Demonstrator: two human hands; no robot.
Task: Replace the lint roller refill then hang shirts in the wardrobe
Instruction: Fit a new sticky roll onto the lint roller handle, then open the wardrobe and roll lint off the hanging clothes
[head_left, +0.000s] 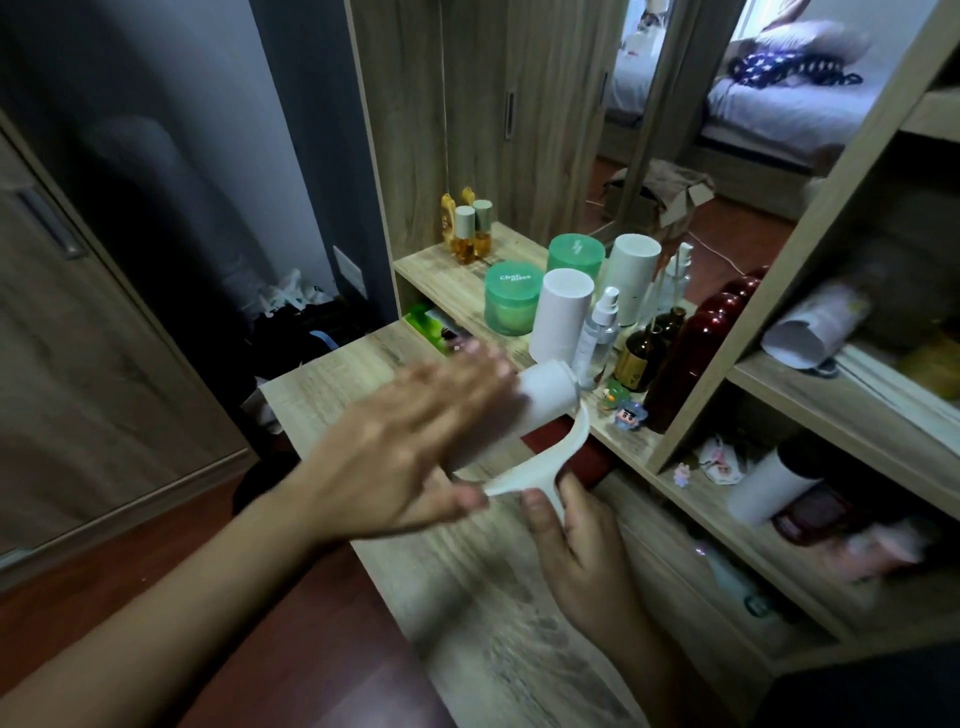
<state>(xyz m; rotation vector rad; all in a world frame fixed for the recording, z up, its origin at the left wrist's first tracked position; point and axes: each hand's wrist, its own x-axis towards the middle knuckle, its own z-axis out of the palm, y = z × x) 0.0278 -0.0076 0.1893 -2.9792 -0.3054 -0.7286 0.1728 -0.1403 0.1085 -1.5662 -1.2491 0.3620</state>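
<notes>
A white lint roller (558, 447) with a curved handle is held over the wooden dressing table (467, 597). My right hand (582, 551) grips the handle's lower end. A white refill roll (545, 387) sits on the roller's head. My left hand (415, 441) lies flat with straight fingers against the roll and covers its left half. Another white roll (563, 312) stands upright on the raised shelf behind. No shirts are in view.
Green jars (511, 304), spray bottles (600, 332), brown bottles (641, 353) and a dark red bottle (696, 348) crowd the raised shelf. A mirror (701, 130) stands behind. Open shelves (831, 395) at right hold rolls and clutter. A wardrobe door (78, 312) stands at left.
</notes>
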